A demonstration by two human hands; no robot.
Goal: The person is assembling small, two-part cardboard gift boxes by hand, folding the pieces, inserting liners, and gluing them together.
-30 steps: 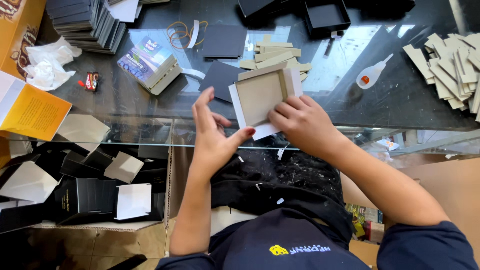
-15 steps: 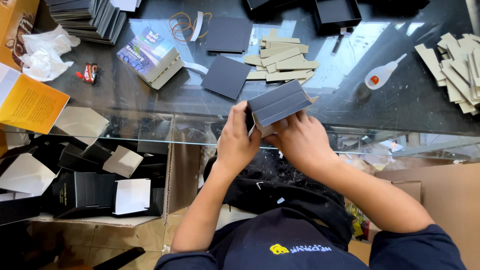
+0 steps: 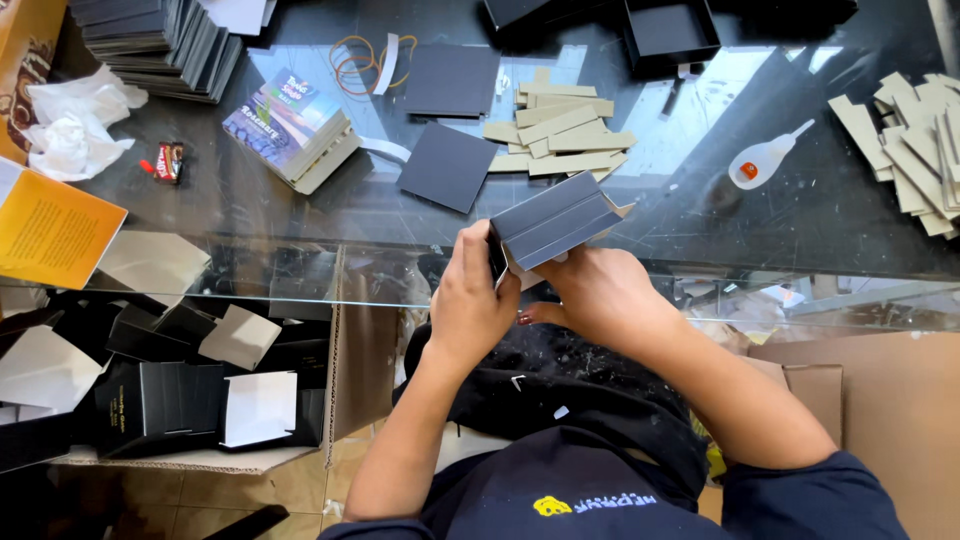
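Observation:
Both my hands hold a small dark grey box piece [image 3: 553,221] with folded flaps, just above the near edge of the glass table [image 3: 760,235]. My left hand [image 3: 472,300] grips its left end, thumb pressed on the side. My right hand [image 3: 598,290] supports it from below and behind. A dark grey square sheet [image 3: 447,166] lies flat on the glass just beyond, with another [image 3: 452,80] farther back. A pile of tan cardboard strips [image 3: 560,130] sits beside them.
A white glue bottle [image 3: 765,160] lies to the right, with more tan strips [image 3: 915,140] at the far right. Stacked dark sheets [image 3: 160,40], a colourful card pack [image 3: 295,130], crumpled tissue [image 3: 70,125] and rubber bands [image 3: 362,62] are on the left. A carton of finished black boxes [image 3: 170,400] sits below.
The piece was first held flat with its tan inside showing, my left hand open over it. It has since been turned dark side out, with both hands closed on it.

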